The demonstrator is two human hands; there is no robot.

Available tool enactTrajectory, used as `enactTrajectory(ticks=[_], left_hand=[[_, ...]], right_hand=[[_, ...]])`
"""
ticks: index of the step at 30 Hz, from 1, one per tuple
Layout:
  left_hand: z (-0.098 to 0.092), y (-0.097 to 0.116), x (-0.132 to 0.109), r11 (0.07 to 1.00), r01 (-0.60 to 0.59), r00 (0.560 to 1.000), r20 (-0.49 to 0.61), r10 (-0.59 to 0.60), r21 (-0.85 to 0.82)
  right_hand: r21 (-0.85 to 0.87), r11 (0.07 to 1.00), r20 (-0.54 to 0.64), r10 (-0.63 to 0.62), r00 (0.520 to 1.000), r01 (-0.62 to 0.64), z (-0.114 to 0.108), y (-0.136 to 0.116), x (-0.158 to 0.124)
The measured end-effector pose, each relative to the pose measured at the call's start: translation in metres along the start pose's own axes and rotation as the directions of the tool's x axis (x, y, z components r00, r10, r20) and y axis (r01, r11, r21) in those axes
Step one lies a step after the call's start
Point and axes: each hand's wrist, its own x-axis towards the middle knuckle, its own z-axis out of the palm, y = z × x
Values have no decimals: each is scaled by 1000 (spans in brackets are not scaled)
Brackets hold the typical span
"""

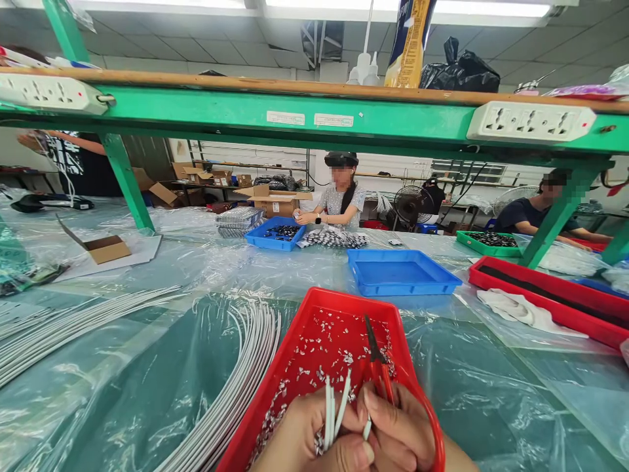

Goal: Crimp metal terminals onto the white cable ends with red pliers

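My left hand (314,436) is closed round a few thin white wires (334,406) that stick up from my fingers. Beside it, my right hand (398,426) grips red-handled pliers (377,357), jaws pointing away over a red tray (295,367). The tray holds several small silvery bits (324,347). Both hands meet at the tray's near edge, thumbs touching around the wire ends.
Bundles of curved white wire (236,380) lie left on the plastic-covered table (491,393). A blue tray (400,272) sits beyond the red one, a long red tray (545,292) with a white cloth (521,308) at right. Two people work across the table under a green shelf frame (295,115).
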Motion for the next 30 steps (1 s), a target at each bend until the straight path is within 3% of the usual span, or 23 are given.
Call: enactTrajectory(ticks=[3, 5, 7, 9, 11, 14, 17, 21, 22, 24, 26, 28, 30], left_hand=[[-7, -4, 1, 999, 16, 994, -112, -11, 45], [-11, -7, 2, 997, 46, 991, -132, -36, 70], [-12, -8, 2, 995, 74, 990, -127, -65, 67], [-9, -7, 2, 997, 62, 992, -111, -56, 46], [-6, -7, 2, 999, 30, 996, -90, -28, 16], [-4, -9, 3, 997, 61, 991, -118, -55, 43], [-1, -8, 1, 975, 125, 976, -199, -88, 182], [3, -1, -2, 822, 74, 930, -336, 147, 565], [4, 1, -2, 825, 77, 925, -348, 150, 559], [4, 3, -2, 920, 104, 945, -325, 26, 377], [4, 4, -2, 975, 138, 966, -241, -94, 172], [3, 3, -3, 982, 132, 973, -207, -102, 137], [2, 1, -3, 975, 132, 965, -247, -86, 177]], right_hand=[[-196, 972, -142, -159, 977, 130, 6, -4, -5], [-305, 936, -204, -245, 948, 176, 8, -5, -7], [-202, 970, -177, -175, 969, 138, 7, -5, -5], [-1, 998, -49, -57, 997, 57, 3, -2, -2], [104, 995, 70, -16, 997, 9, -2, 2, 1], [-29, 998, -37, -57, 998, 56, -5, 2, 1], [-150, 988, -109, -65, 992, 48, -4, -1, -2], [-47, 999, -38, -15, 999, 13, 0, -5, -4], [-70, 997, -71, -30, 997, 25, 2, -5, -5], [-134, 988, -145, -97, 985, 78, 4, -4, -5], [-112, 985, -117, -142, 983, 129, 4, -4, -5], [10, 992, -5, -128, 992, 128, 2, -4, -5], [42, 986, -6, -162, 987, 162, 0, -9, -6]])
